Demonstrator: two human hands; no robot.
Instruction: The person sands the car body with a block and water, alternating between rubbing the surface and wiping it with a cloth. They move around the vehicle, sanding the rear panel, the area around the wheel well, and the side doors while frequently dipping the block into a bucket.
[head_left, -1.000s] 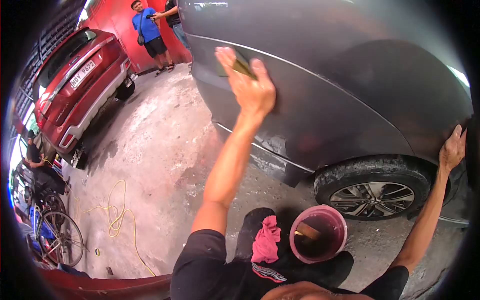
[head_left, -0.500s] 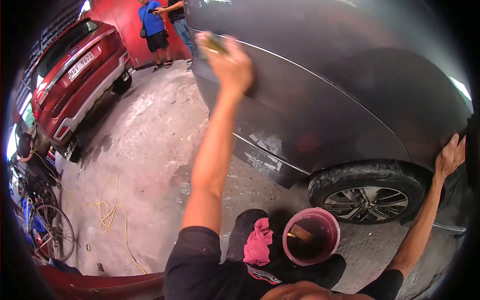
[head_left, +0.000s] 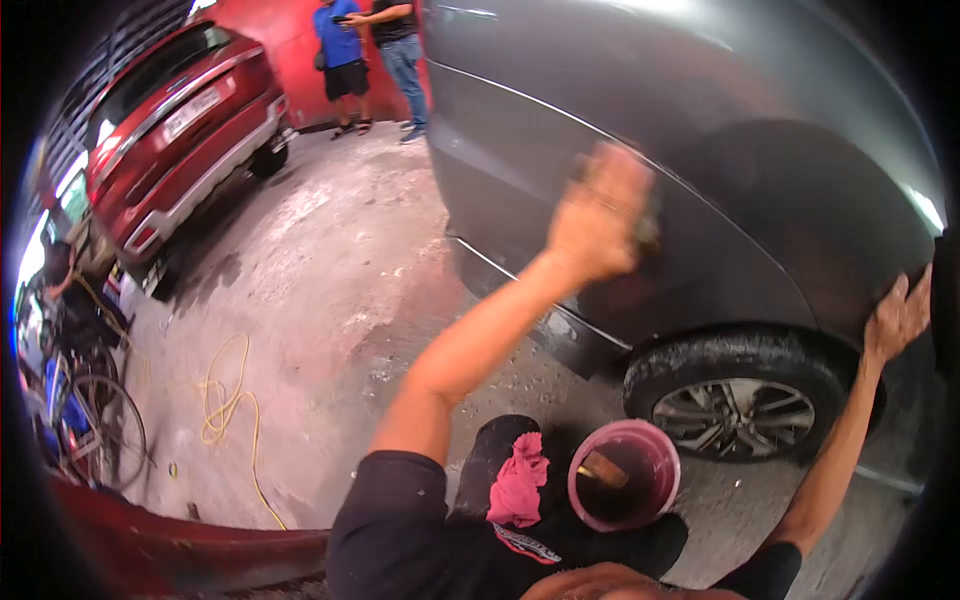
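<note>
My left hand (head_left: pixel 605 215), blurred by motion, is closed round a small dark yellow-green pad (head_left: pixel 650 225) against the side of the dark grey car (head_left: pixel 730 190). Much of the pad is hidden behind the fingers. At the far right my right hand (head_left: pixel 897 320) rests on the car's body beyond the wheel (head_left: pixel 735 415), its fingers apart. Below the wheel stands a pink bucket (head_left: pixel 673 475) with dark contents and a brownish block (head_left: pixel 607 468) inside. A pink cloth (head_left: pixel 520 480) lies over my dark-clothed leg.
A red car (head_left: pixel 180 140) stands at the upper left. Two people (head_left: pixel 345 50) (head_left: pixel 398 60) stand by the red wall. A yellow hose (head_left: pixel 255 440) curls over the concrete floor. A bicycle (head_left: pixel 105 430) and another person (head_left: pixel 62 270) are at the left edge.
My left hand has moved right and down along the car's side with the pad. The view has shifted slightly. My right hand remains on the car.
</note>
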